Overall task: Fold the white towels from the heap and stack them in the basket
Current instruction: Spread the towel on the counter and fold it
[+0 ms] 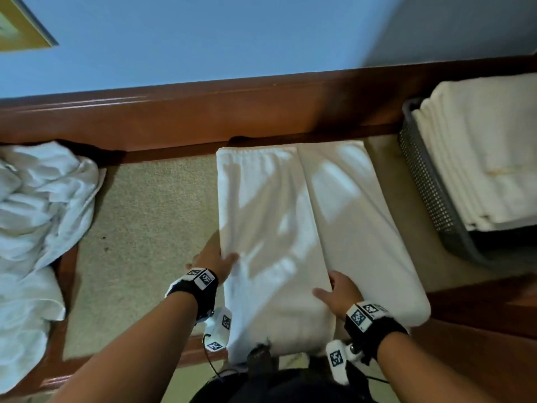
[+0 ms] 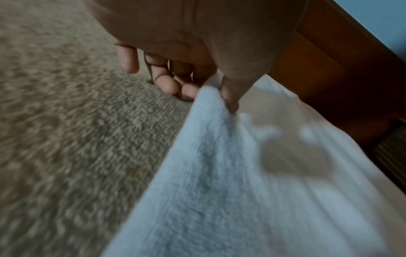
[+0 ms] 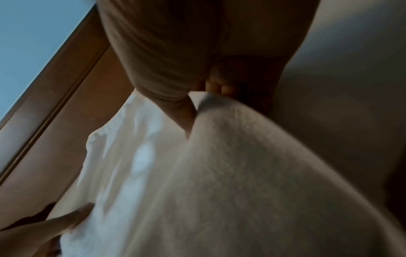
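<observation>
At the far left a rumpled heap of white towels (image 1: 37, 205) spills over the wooden frame (image 1: 203, 112). Right of it lies bare beige carpet (image 1: 151, 228), with a blue wall (image 1: 203, 36) beyond the frame. The towel (image 1: 279, 228) lies on the carpet in the middle, its long axis running near to far. The left hand (image 1: 213, 258) pinches its left edge, thumb on top. The right hand (image 1: 338, 292) grips the upper layer's right edge. At the far right a grey mesh basket (image 1: 421, 181) holds folded towels (image 1: 479, 158).
</observation>
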Demonstrator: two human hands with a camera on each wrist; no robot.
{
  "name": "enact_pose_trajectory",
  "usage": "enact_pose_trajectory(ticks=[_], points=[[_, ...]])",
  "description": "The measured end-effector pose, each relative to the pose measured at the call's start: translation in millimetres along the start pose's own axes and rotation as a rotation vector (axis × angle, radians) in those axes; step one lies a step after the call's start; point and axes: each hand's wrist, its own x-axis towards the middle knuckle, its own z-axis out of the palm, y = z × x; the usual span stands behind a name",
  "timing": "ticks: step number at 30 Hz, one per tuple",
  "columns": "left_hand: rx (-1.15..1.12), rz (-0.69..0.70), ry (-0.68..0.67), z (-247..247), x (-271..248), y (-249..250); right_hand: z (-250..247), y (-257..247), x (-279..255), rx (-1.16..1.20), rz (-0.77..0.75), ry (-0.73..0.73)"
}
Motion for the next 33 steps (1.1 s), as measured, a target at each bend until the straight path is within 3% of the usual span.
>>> enact_pose_trajectory(ticks=[5, 7, 11, 14, 17, 20, 23, 25, 29, 31, 33], points=[[0.124, -0.103, 0.136, 17, -25, -4, -19, 39, -24, -0.061, -0.013, 0.221], [0.172, -0.124, 0.180, 29, -44, 0, -39, 57, -22, -0.143, 0.052, 0.334], [0.317, 0.127, 0.185, 51, -78, 1, -91, 96, -20, -0.187, 0.308, 0.514], [0.393, 0.214, 0.008, 72, -100, -2, -121, 121, -5, -0.221, 0.370, 0.492], [0.407, 0.204, -0.070, 92, -119, -5, -139, 122, 7, -0.330, 0.268, 0.331], [0.392, 0.187, -0.074, 108, -133, -13, -148, 116, 4, -0.205, 0.124, 0.219], [0.324, 0.176, -0.048, 117, -140, -23, -148, 123, -16, -0.014, -0.024, 0.285], [0.258, 0.154, -0.037, 122, -142, -29, -139, 146, -28, -0.047, -0.025, 0.237], [0.168, 0.134, -0.006, 132, -147, -38, -116, 196, -47, -0.379, 0.127, 0.099], [0.118, 0.138, 0.013, 135, -152, -37, -111, 197, -56, -0.339, 0.141, 0.107], [0.033, 0.119, 0.027, 138, -155, -36, -104, 177, -68, -0.266, 0.057, 0.141]])
